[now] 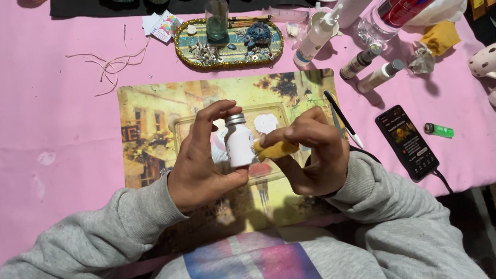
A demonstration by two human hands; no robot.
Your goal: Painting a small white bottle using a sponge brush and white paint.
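Small white bottle [240, 147] upright above the picture mat [147, 133], pinched top and bottom in left hand [201, 158]; right hand [310, 153] closed on yellow sponge [276, 149], touching its side. Best to keep grip steady, dab lightly, turn slowly for even cover.

One head-worn camera looks steeply down from above the person's chest, facing away from the body across the pink table [46, 109]. It sits near, with the hands mid-frame. The table's far edge runs along the top, its near edge beneath the sleeves.
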